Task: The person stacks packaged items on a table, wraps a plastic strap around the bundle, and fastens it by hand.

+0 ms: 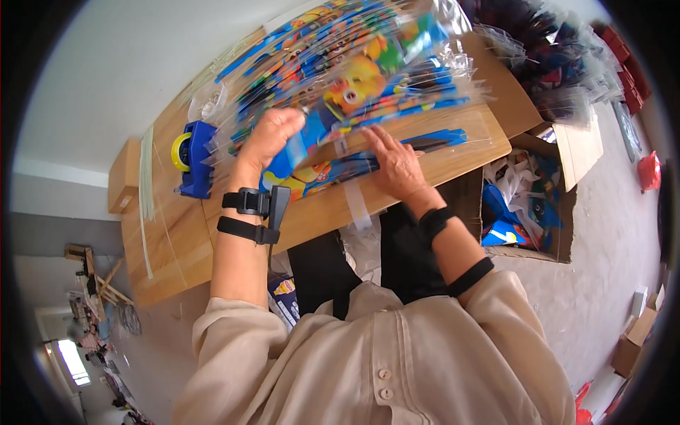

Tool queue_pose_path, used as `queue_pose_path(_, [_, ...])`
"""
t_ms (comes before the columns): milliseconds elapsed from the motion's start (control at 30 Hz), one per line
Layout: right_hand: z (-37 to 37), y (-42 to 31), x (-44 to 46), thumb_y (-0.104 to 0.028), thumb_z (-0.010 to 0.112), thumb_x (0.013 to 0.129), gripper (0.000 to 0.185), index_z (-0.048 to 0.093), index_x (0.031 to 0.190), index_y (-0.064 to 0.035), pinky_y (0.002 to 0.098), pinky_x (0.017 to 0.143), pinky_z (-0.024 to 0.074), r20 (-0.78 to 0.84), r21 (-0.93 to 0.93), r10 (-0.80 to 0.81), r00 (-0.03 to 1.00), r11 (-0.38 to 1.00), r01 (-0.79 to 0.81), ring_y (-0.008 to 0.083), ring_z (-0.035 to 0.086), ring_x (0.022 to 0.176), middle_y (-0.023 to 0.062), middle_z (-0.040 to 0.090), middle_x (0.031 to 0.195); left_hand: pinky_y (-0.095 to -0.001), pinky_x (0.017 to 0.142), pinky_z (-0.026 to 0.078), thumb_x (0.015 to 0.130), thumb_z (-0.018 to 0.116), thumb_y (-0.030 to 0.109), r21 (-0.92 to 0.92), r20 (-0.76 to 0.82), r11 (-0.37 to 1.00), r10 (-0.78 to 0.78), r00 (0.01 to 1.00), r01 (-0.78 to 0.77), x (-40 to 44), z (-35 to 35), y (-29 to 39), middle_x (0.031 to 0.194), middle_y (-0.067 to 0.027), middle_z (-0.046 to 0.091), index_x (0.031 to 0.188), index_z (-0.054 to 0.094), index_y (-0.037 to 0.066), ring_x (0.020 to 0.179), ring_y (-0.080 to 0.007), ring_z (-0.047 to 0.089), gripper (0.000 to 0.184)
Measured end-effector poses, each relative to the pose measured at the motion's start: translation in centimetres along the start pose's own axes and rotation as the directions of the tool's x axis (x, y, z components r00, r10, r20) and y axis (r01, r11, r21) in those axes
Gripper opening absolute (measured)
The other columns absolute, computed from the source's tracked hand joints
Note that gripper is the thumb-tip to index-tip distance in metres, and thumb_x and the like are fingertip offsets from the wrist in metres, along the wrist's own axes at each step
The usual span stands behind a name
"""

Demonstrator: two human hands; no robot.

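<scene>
My left hand (273, 133) is closed at the lower left end of a colourful cartoon-printed plastic piece (354, 81), which is smeared by motion and slants up to the right. My right hand (397, 164) has its fingers stretched out just below that piece, over the wooden table (255, 230). Another blue printed piece (347, 167) lies flat near the table's front edge, partly under my right hand. Behind them is a large heap of printed pieces in clear film (283, 60).
A blue tape dispenser (200, 159) stands left of the heap, near thin white sticks (146, 202) and a small carton (125, 177). To the right an open cardboard box (563, 227) holds scraps. Dark wrapped bundles (545, 60) are piled at the back right.
</scene>
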State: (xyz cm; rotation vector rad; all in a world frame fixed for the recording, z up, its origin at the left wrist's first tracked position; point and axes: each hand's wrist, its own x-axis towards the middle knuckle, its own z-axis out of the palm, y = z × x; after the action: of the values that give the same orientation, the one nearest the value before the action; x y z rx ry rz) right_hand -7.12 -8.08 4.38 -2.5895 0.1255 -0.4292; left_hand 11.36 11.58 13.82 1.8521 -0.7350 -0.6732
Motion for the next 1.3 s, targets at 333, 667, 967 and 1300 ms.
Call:
queue_pose_path(333, [-0.7, 0.9, 1.6, -0.011, 0.075, 0.064, 0.092, 0.034, 0.146, -0.0133, 0.0432, 0.098, 0.0467, 0.103, 0.026, -0.007, 0.995, 1.000, 0.004, 0.0332, 0.044, 0.131, 0.0112, 0.024, 0.157, -0.0335, 0.087, 0.050, 0.096, 0.059, 0.013, -0.262, -0.753, 0.747, 0.238, 0.614, -0.611, -8.6, -5.3, 7.0, 0.102, -0.0083, 0.066, 0.109, 0.061, 0.000, 0.094, -0.0181, 0.063, 0.019])
queue_pose_path(667, [0.6, 2.1, 1.3, -0.023, 0.078, 0.064, 0.089, 0.040, 0.143, -0.0099, 0.0432, 0.103, 0.0425, 0.114, 0.012, -0.030, 0.993, 1.000, 0.029, 0.0355, 0.045, 0.126, 0.0107, 0.023, 0.157, -0.0384, 0.081, 0.051, 0.096, 0.053, 0.007, -0.416, -0.885, 0.595, -0.091, 0.456, -0.688, -10.7, -0.8, 0.4, 0.095, -0.0072, 0.064, 0.100, 0.058, 0.008, 0.088, -0.0221, 0.061, 0.006])
queue_pose_path(967, [0.4, 1.9, 1.0, -0.027, 0.075, 0.071, 0.067, 0.052, 0.131, -0.0089, 0.0460, 0.102, 0.0419, 0.085, 0.013, -0.065, 0.994, 0.998, 0.064, 0.0391, 0.044, 0.126, 0.0168, 0.048, 0.136, -0.0426, 0.089, 0.054, 0.098, 0.046, 0.006, -0.843, -0.531, 0.197, -0.455, 0.715, -0.501, -5.0, 17.3, 2.8, 0.099, -0.0112, 0.061, 0.091, 0.051, 0.006, 0.095, -0.0277, 0.063, 0.009])
queue_pose_path(1300, [3.8, 5.9, 0.7, -0.026, 0.062, 0.080, 0.039, 0.061, 0.114, -0.0072, 0.0441, 0.097, 0.0430, 0.008, -0.057, -0.238, 0.971, 0.969, 0.239, 0.0336, 0.052, 0.115, 0.0164, 0.059, 0.123, -0.0396, 0.085, 0.054, 0.098, 0.049, 0.011, -0.937, -0.123, 0.346, -0.466, 0.876, 0.052, -5.6, 18.7, 3.9, 0.109, -0.0190, 0.060, 0.104, 0.052, 0.000, 0.100, -0.0254, 0.063, 0.013])
